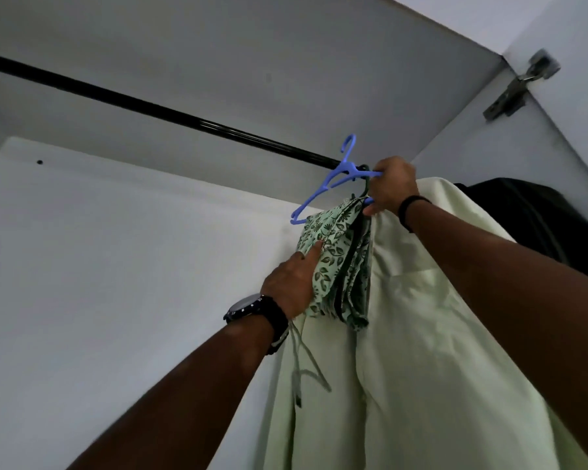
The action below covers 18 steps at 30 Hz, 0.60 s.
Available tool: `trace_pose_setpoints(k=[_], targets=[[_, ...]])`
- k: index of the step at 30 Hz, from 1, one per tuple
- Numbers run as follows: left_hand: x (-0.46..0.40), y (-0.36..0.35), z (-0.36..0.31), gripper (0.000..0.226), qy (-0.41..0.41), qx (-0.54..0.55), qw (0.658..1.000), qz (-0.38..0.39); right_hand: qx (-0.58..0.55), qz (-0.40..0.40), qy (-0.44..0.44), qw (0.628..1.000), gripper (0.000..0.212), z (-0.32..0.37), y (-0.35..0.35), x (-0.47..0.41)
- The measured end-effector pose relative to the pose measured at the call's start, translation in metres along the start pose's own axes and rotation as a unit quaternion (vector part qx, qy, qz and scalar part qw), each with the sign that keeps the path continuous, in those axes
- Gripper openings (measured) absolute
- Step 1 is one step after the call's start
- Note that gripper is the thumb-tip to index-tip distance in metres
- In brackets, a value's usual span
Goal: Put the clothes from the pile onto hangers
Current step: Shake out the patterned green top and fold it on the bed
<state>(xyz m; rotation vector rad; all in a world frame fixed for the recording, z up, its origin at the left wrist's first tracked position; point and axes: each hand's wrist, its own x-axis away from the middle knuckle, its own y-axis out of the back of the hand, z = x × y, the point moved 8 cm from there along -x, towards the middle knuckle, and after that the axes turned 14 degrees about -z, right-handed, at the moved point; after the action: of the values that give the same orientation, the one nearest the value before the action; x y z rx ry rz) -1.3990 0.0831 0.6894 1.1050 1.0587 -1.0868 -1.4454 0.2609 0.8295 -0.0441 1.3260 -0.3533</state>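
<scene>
I look up into a wardrobe. A blue plastic hanger is raised just below the black rail, its hook beside the rail. A green leaf-print garment is folded over the hanger's bar. My right hand grips the hanger at its right end. My left hand touches the left side of the leaf-print cloth with fingers fairly straight. A pale green shirt hangs right behind it, its hanger hidden.
A dark garment hangs at the far right of the rail. The wardrobe's white back and side panels surround the space, with a metal door hinge at the upper right. The rail to the left carries nothing.
</scene>
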Motion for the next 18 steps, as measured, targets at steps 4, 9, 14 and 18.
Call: trace_pose_setpoints(k=[4,9,14,18], targets=[[-0.006,-0.017,0.009,0.073,-0.009,0.014,1.000,0.021,0.098,0.015,0.036,0.994,0.011,-0.007,-0.024,-0.013],[-0.003,-0.035,0.001,0.075,-0.025,0.049,0.998,0.018,0.100,0.024,0.016,0.995,0.005,-0.025,-0.029,-0.024],[0.006,-0.050,-0.014,0.078,-0.009,0.124,0.992,0.036,0.073,0.083,-0.035,0.993,0.014,-0.037,-0.008,-0.013],[0.012,-0.047,-0.042,0.077,0.045,0.194,0.979,0.042,-0.111,0.066,-0.130,0.983,0.023,-0.057,0.020,0.015]])
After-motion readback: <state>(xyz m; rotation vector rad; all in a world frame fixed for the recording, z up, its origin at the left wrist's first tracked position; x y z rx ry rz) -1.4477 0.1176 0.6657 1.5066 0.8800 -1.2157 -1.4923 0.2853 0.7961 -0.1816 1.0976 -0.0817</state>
